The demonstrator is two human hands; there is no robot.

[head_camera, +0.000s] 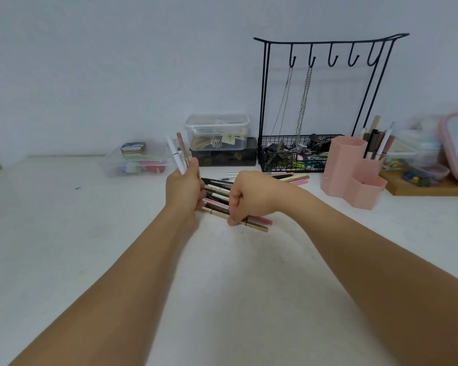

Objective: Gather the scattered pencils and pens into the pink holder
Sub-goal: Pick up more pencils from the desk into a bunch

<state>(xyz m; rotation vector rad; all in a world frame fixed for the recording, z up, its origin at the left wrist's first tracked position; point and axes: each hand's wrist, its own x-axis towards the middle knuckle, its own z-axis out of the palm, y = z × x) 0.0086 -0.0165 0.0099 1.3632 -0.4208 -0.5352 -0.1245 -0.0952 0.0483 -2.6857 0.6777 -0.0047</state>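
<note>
Right fingers (233, 220) pinching beige pencil (257, 227) on table; left fingers (196, 167) clenching upright pens (176, 154).

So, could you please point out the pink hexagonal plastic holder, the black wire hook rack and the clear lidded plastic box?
Pink hexagonal plastic holder (340, 165): head view, tall compartment's front wall.
Black wire hook rack (328, 41): head view, top bar.
Clear lidded plastic box (217, 133): head view, front wall.
</note>
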